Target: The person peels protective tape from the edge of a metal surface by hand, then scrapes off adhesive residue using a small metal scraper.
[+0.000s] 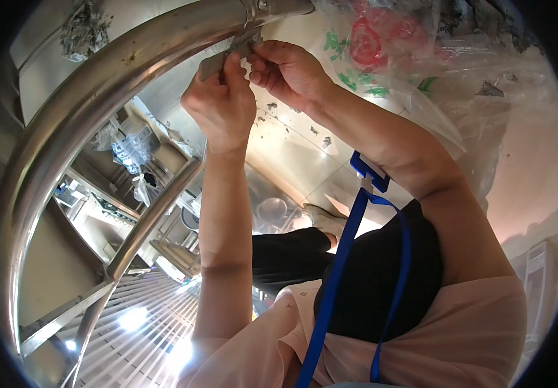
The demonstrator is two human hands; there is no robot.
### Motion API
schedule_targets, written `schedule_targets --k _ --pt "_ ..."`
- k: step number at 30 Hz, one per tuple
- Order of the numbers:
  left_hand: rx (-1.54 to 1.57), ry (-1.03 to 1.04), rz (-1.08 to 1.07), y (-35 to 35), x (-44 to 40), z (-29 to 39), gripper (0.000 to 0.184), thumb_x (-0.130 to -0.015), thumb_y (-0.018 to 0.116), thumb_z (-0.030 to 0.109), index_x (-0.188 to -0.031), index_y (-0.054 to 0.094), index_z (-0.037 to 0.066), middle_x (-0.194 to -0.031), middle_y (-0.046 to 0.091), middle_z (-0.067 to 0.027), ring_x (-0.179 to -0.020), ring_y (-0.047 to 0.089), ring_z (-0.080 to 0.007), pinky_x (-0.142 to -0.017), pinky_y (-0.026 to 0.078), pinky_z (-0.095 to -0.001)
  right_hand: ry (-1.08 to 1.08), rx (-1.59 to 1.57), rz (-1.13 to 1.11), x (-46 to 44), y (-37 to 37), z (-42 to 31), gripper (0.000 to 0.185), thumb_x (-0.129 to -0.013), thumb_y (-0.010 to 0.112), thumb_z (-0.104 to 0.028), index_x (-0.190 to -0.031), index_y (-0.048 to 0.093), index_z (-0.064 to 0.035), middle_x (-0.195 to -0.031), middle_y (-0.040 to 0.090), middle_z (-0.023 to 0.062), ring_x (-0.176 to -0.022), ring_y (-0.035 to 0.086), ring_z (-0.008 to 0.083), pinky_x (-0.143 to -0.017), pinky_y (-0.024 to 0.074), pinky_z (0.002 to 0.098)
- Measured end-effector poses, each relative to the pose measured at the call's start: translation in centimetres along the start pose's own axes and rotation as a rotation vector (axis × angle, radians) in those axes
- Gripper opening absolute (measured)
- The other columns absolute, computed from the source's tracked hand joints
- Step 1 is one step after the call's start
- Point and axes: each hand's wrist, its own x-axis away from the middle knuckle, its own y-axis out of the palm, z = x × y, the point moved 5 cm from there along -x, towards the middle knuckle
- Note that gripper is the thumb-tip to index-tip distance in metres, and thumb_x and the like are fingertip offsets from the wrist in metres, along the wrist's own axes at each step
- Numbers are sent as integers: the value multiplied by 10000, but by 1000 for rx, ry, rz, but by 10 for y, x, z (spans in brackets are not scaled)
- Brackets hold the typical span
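Observation:
Near the top of the view, my left hand is closed around a flat grey piece with a straight edge; its kind is not clear. Crumpled grey material sticks up just past the thumb. My right hand comes in from the right, fingers curled, with thumb and index finger pinching at the edge of that material. Both hands are close together, just under a thick curved metal tube. The fingers hide part of what lies between them.
Grey scraps are scattered on the tiled floor. A clear plastic bag with red and green print lies at upper right. A dark grey shredded clump sits at upper left. A blue strap hangs across my body.

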Motion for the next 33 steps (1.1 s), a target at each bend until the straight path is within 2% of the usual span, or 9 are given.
schedule_targets --k 5,11,19,22,23,26,27,30,33 --pt "1 -23 -26 1 -2 0 91 -749 561 60 -683 601 11 -575 563 -127 -450 527 -263 -424 401 -306 10 -57 -64 0 1 2 67 -827 520 -64 -801 543 -7 -702 575 87 -614 556 154 -573 480 289" --pt "-78 -3 -56 1 -5 3 98 -744 559 70 -665 591 22 -567 568 -123 -475 551 -280 -432 418 -318 16 -63 16 4 5 3 107 -843 510 -95 -786 555 -17 -675 575 37 -593 543 112 -594 482 246" --pt "-90 19 24 2 -10 24 143 -743 553 97 -614 584 42 -512 567 -77 -440 547 -273 -432 433 -318 36 -118 11 2 5 1 96 -840 479 -59 -785 519 10 -665 545 80 -577 524 159 -548 484 285" --pt "-146 -34 14 5 -7 24 156 -737 560 112 -672 629 -11 -566 604 -125 -505 605 -247 -486 464 -308 13 -65 5 -3 0 -3 108 -843 475 -62 -789 516 22 -672 542 84 -589 524 160 -558 484 287" --pt "-233 -65 32 8 -4 20 186 -740 559 116 -625 637 -8 -557 607 -118 -498 604 -232 -489 469 -301 -1 -33 12 -4 -2 -4 113 -844 474 -65 -791 516 26 -675 541 86 -595 525 161 -563 484 288" --pt "-99 -144 145 17 2 10 226 -732 552 119 -530 578 19 -481 549 -109 -419 540 -284 -402 416 -335 -87 94 50 -2 2 -15 129 -847 474 -71 -780 518 29 -676 534 88 -604 523 162 -572 484 296" --pt "-97 -158 180 19 3 8 232 -734 551 121 -533 571 8 -472 547 -111 -410 539 -283 -393 415 -335 -88 77 -68 -5 2 -17 131 -846 484 -70 -772 525 30 -681 536 92 -623 529 169 -589 488 305" --pt "-56 -94 212 17 5 15 195 -735 537 99 -574 592 4 -489 563 -114 -407 544 -266 -405 427 -326 -132 135 -140 -10 -6 -18 114 -838 514 -80 -788 544 18 -704 560 87 -648 554 167 -613 493 303" --pt "-44 -182 183 16 7 18 266 -781 547 137 -601 626 -43 -555 616 -98 -459 587 -172 -469 466 -275 -134 89 -191 -15 -8 -17 203 -874 485 -164 -759 551 -10 -656 555 59 -578 510 146 -567 449 262"
